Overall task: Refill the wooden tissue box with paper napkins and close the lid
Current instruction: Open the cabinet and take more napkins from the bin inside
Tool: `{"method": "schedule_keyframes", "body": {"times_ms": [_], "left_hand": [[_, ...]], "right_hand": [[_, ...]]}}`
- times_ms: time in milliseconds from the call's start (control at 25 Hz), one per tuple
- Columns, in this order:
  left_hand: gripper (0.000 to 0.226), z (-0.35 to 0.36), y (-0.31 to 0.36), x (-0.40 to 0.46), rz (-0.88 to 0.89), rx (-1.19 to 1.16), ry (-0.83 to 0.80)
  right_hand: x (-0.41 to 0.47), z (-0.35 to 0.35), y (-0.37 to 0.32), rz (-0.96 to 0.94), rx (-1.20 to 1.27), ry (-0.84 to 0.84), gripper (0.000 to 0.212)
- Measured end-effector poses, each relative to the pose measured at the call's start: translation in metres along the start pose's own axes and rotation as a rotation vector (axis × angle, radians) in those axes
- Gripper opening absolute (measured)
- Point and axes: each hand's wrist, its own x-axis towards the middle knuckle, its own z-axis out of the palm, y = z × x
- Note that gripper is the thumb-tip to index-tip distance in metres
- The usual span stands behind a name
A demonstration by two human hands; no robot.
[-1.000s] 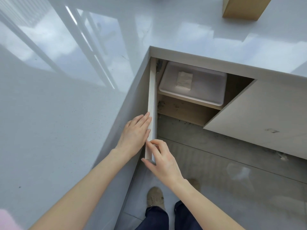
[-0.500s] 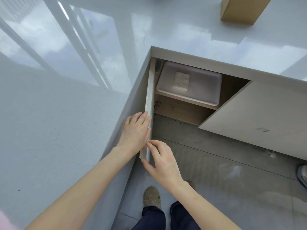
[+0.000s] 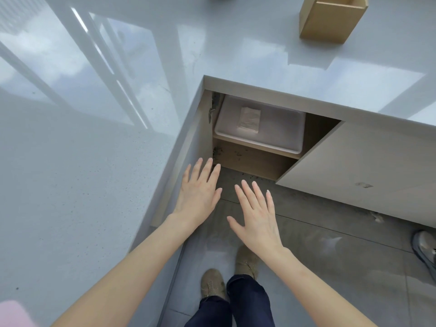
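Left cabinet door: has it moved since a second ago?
Yes. The left cabinet door has swung further open, away from the storage bin toward the counter edge. Both hands, left hand and right hand, have let go.

Single head view, steeply downward, close above countertop (image 3: 94,185) corner.

1. No text, brand, number or sign can be read anywhere in this view.
2. The cabinet door (image 3: 368,171) on the right bears a small grey mark (image 3: 364,185), perhaps a sticker or label; it is too small and blurred to show any letters.
3. The folded napkin (image 3: 250,120) on the lid of the plastic bin (image 3: 278,133) shows only a faint pattern, with no legible print.
4. The wooden tissue box (image 3: 330,20) on the countertop (image 3: 118,161) has plain sides.
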Motion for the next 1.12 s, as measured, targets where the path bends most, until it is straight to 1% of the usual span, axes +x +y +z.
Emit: {"method": "schedule_keyframes", "body": {"times_ms": [200, 320, 840, 1000, 1120], "left_hand": [[0.060, 0.005, 0.008, 0.019, -0.048, -0.007, -0.036], [0.061, 0.008, 0.011, 0.031, -0.059, 0.007, -0.055], [0.065, 0.031, 0.027, 0.119, -0.116, -0.064, -0.044], [0.065, 0.045, 0.026, 0.150, -0.099, -0.072, -0.045], [0.066, 0.056, 0.023, 0.172, -0.058, -0.059, -0.036]], "right_hand": [[0.026, -0.002, 0.026, 0.019, -0.039, -0.041, 0.070], [0.043, -0.007, 0.041, 0.045, -0.003, -0.034, 0.069], [0.118, -0.010, 0.113, 0.037, -0.050, -0.104, 0.068], [0.146, -0.001, 0.125, 0.086, 0.026, -0.115, 0.068], [0.164, 0.010, 0.136, 0.131, 0.031, -0.120, 0.069]]}}
